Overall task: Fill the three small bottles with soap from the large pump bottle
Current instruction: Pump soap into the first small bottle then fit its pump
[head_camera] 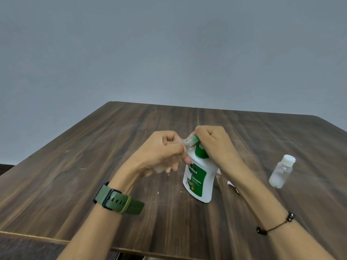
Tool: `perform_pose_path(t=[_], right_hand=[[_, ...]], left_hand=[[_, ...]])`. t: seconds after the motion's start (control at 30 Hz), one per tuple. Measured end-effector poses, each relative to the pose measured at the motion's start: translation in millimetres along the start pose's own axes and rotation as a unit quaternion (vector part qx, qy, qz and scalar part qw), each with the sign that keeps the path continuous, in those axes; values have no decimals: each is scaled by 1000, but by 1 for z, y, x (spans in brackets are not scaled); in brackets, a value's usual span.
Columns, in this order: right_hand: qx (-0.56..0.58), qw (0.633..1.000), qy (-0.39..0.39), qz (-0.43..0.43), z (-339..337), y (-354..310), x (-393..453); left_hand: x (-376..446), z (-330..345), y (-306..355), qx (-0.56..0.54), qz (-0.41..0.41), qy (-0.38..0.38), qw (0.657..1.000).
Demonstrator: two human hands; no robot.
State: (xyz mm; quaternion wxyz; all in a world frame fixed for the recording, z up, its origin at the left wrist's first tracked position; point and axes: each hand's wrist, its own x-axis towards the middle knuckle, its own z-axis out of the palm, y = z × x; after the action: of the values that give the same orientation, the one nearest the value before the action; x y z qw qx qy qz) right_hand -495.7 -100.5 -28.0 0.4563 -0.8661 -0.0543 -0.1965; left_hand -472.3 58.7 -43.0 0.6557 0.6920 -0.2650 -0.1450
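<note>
Pressing down on the green pump head, right hand (210,141) clenched over the large pump bottle (199,177), left hand (163,151) grasping a clear small bottle (185,142) tilted at the spout, capped small bottle (281,171) standing right of the right forearm, wooden table (93,166) beneath.

My hands crowd the middle of the table (78,162): my left hand (161,151) and right hand (212,141) meet over the pump bottle (199,181), which blocks the centre. To the right, a capped small bottle (281,171) stands near my right forearm, with a passable gap between. The far side and the whole left side lie open. Small white bits sit just right of the pump bottle, partly hidden.
</note>
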Motion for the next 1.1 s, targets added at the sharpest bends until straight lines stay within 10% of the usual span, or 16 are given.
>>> perform_pose_path(t=[0.67,1.1], right_hand=[[18,1000,-19,-3,1,1,1],[-2,1000,-30,10,0,1,0]], left_hand=[[-7,3,5,46,90,212,972],[1,20,-15,113,133,420,890]])
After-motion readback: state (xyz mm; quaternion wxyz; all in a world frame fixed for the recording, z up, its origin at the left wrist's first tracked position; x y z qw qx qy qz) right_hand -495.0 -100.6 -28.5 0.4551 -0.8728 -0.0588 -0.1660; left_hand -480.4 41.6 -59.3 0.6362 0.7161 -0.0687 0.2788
